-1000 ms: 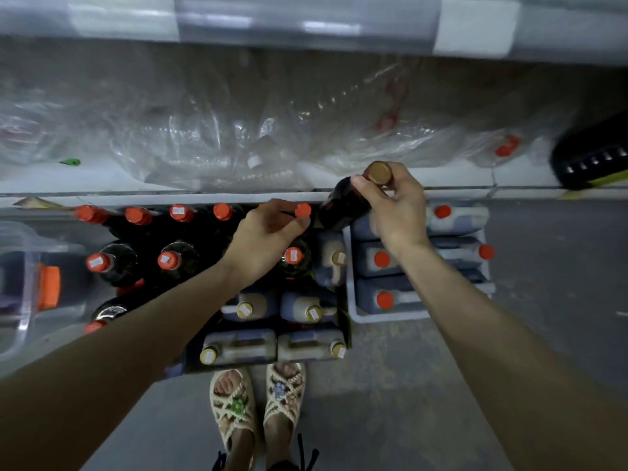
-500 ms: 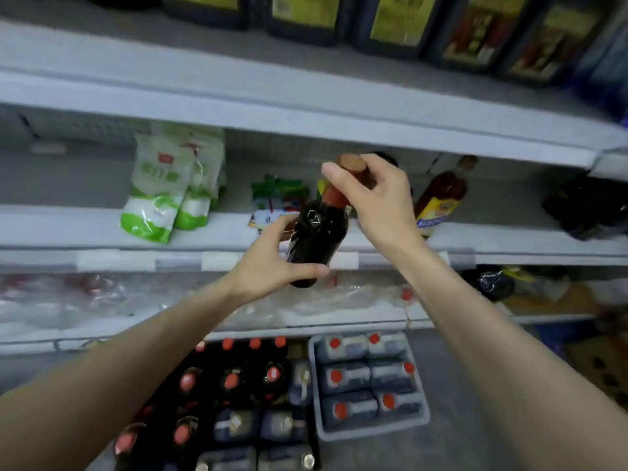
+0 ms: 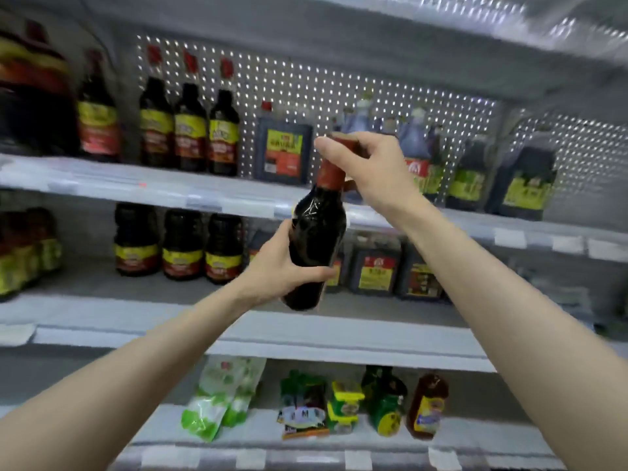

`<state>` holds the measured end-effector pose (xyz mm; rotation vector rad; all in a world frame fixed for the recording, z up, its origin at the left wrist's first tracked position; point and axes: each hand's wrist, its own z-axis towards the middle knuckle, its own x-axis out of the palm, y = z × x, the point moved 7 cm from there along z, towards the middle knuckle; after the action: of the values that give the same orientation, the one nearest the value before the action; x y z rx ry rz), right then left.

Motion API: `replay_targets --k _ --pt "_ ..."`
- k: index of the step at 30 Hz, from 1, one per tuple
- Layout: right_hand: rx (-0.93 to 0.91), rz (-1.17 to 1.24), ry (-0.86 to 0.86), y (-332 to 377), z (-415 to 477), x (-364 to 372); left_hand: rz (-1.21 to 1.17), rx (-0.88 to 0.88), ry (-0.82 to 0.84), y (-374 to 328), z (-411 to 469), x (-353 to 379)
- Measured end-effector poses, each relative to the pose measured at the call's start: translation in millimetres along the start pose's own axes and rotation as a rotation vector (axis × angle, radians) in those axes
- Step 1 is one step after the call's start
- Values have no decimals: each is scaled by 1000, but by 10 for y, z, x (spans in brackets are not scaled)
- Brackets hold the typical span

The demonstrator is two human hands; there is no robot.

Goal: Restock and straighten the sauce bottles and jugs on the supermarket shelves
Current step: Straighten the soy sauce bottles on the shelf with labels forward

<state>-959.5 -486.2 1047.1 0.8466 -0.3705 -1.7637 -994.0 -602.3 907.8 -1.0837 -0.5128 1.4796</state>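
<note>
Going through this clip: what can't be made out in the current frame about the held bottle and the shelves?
Head view, all items:
1. Cap of the dark bottle: covered by the right hand.
2. Its lower body: partly covered by the left hand.
3. Label text on the shelf bottles: motion-blurred.
4. Far-left bottles: blurred, cut by the left edge.
5. Price tags: too blurred to read.

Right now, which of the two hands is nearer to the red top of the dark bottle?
Right. The right hand grips the dark bottle around its red top; the left hand holds the body, lower down.
</note>
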Motion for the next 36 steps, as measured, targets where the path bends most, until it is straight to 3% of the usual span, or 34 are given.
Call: replay_targets --k 8,17,36 --pt "-55 104 169 607 533 367 57 78 -146 -737 101 -787" --pt "-31 208 356 739 756 1281 157 81 -246 -715 34 -1685" --pt "0 172 172 1205 2069 3835 168 113 -142 301 454 -4563"
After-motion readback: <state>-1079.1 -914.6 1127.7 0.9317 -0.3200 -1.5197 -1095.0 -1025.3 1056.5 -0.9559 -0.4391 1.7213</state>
